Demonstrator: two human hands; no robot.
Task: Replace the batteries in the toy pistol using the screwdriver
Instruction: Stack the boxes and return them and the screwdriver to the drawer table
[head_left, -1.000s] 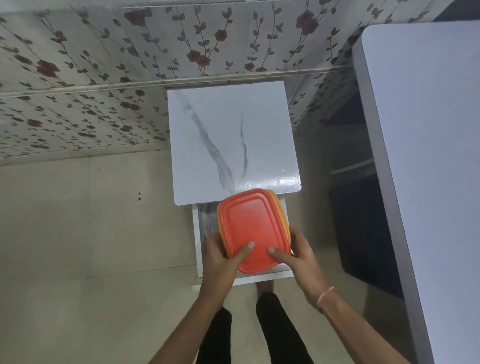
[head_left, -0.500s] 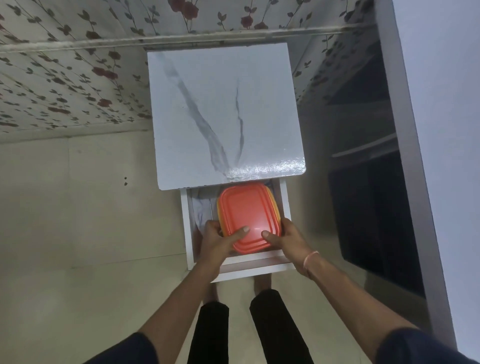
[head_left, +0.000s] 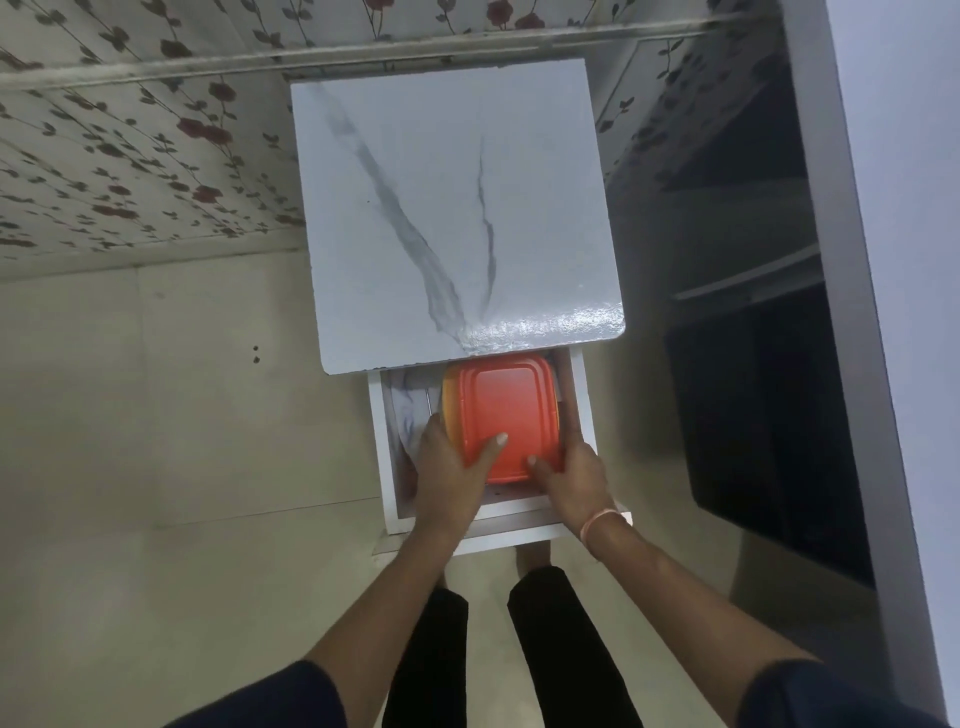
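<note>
The pale tiled floor (head_left: 156, 467) takes up most of the room, and behind it runs a wall (head_left: 130, 156) papered with red roses on dark vines. Along the right edge stands a large white table (head_left: 909, 260), with a dark space beneath it. Against the wall is a small table (head_left: 457, 208) with a white top veined in grey like marble. Its drawer (head_left: 509, 540) is pulled out toward the person, whose black trousers (head_left: 561, 649) show below it.

In the drawer is an orange box (head_left: 504, 405) with a red-orange lid shut on it, its far end tucked just under the table's front edge. I cannot tell whether it rests on the drawer bottom. The left hand (head_left: 447, 467) has a closed grip on the box's left near corner, thumb flat on the lid and fingers hidden down the side. The right hand (head_left: 576, 473) has a closed grip on the right side, thumb on the lid's near edge. A pink band (head_left: 597, 522) circles the right wrist.

The lid hides what the box holds, so I cannot tell where the toy pistol is.
</note>
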